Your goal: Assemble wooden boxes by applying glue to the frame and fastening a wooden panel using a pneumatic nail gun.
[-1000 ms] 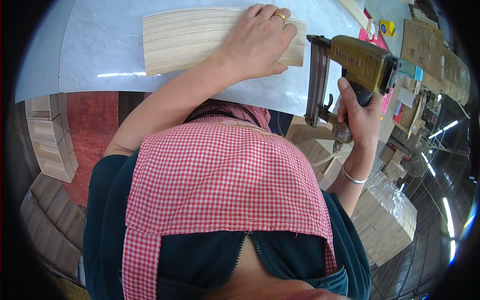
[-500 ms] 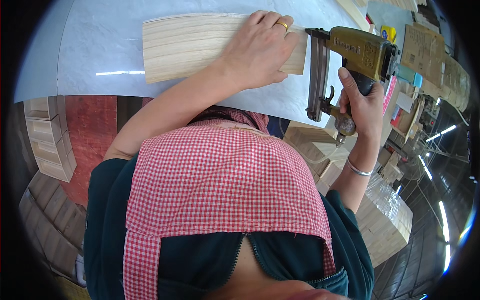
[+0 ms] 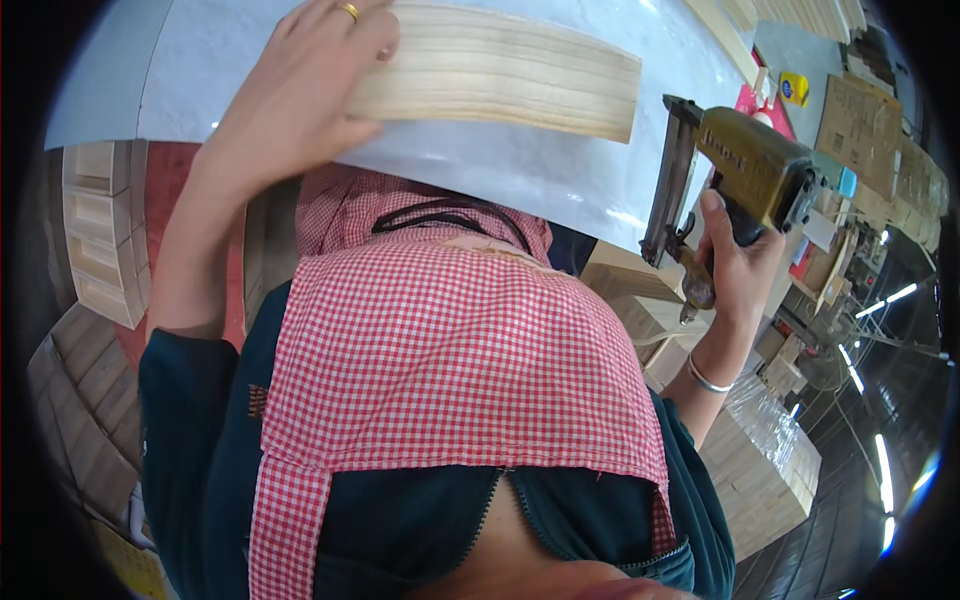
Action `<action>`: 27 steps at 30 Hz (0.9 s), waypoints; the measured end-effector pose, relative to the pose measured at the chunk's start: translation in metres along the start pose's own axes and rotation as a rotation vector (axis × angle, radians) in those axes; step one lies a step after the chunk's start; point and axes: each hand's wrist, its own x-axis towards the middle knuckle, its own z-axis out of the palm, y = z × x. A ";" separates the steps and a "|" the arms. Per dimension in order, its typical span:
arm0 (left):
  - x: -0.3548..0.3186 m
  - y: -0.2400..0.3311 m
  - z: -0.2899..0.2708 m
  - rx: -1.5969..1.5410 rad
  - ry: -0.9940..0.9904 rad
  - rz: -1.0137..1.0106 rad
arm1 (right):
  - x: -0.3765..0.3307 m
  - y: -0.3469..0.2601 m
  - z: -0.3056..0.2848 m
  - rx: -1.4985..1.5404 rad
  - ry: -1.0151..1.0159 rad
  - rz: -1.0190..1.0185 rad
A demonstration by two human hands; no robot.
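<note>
Board (image 3: pixel 500 75) needs steadying by the left hand (image 3: pixel 305 95), whose pinch I cannot tell, with the nailer (image 3: pixel 752 165), clasped in the right hand (image 3: pixel 742 270), held square.

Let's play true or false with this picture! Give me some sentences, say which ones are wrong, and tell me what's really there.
1. The right hand holds a nail gun. True.
2. The left hand is at the left end of the wooden board. True.
3. The nail gun is pressed against the board. False: a gap shows between them.
4. The apron is plain blue. False: it is red-and-white checked.
5. The board lies on a pale table. True.
6. The gold ring is on the right hand. False: it is on the left hand.
</note>
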 end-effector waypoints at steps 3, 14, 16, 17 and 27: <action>0.024 -0.001 0.010 -0.185 -0.080 -0.099 | 0.015 0.007 -0.002 0.022 -0.085 0.020; 0.100 0.041 0.055 -0.262 0.131 0.014 | 0.025 -0.002 -0.007 0.027 -0.211 0.020; 0.099 0.040 0.056 -0.285 0.148 0.015 | 0.024 -0.003 -0.006 0.016 -0.223 0.023; 0.100 0.039 0.056 -0.293 0.147 0.017 | 0.025 -0.004 -0.005 0.016 -0.228 0.015; 0.104 0.042 0.053 -0.350 0.105 -0.022 | 0.026 -0.010 -0.003 0.018 -0.228 0.070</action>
